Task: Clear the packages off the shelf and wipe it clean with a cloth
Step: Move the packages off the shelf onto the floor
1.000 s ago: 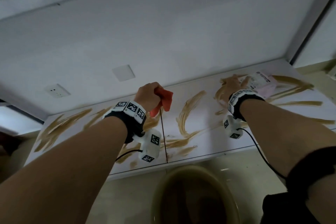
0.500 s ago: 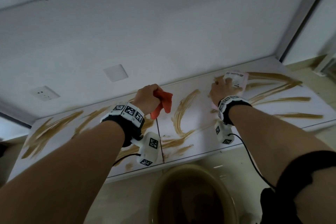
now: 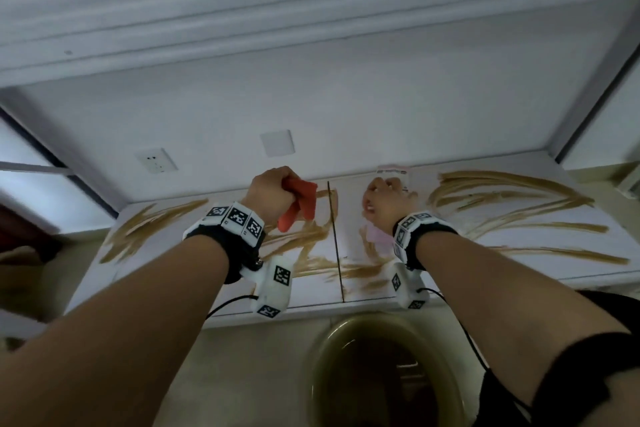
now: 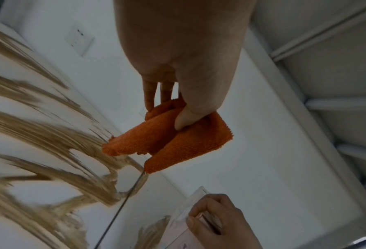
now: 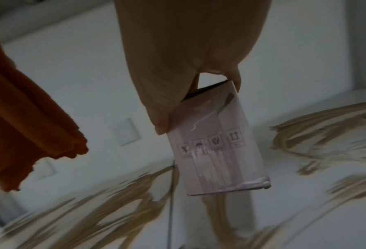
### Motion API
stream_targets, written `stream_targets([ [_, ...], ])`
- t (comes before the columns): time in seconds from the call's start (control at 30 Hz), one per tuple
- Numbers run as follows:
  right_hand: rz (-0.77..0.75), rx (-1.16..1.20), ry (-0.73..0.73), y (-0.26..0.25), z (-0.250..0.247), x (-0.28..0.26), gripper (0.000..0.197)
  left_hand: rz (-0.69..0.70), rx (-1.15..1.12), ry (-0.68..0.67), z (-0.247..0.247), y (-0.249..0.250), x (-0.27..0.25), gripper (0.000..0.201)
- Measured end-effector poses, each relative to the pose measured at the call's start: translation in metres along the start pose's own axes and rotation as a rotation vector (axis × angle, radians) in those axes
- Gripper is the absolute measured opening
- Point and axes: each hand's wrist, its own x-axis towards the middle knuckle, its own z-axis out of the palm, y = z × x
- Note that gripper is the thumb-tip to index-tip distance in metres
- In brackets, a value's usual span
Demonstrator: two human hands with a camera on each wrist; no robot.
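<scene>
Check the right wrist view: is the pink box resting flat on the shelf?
No. The right hand holds the pink box lifted clear of the smeared shelf.

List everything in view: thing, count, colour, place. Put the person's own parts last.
cloth: one, orange, held above the shelf near its centre seam.
package: one, pale pink box, held above the shelf, right of the seam.
shelf: one, white, along the wall.
smears: many, brown, across the shelf on both sides of the seam.
wall socket: one, white, wall behind, left.
blank plate: one, white, wall behind, centre.
basin: one, yellowish, below the shelf.
left hand: grips the cloth.
right hand: holds the package.
</scene>
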Motion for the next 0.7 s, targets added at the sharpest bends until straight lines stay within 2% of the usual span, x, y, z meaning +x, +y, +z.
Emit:
stream_targets([
  [0.3,-0.327,0.057,0.026,-0.183,-0.019,-0.048,0.016,-0.099,0.005,0.23,-0.118,-0.093,-0.106,0.031],
  [0.4,-0.457,0.109,0.008,-0.245,-0.018,-0.064,0.015,-0.163,-0.023,0.342,-0.163,-0.128,-0.143,0.028],
  [0.5,-0.59,0.175,-0.013,-0.308,-0.014,-0.078,0.013,-0.209,-0.087,0.381,-0.202,-0.174,-0.179,0.02],
  [0.7,-0.843,0.222,-0.035,-0.427,-0.015,-0.109,0.015,-0.38,-0.148,0.58,-0.266,-0.252,-0.251,0.023],
])
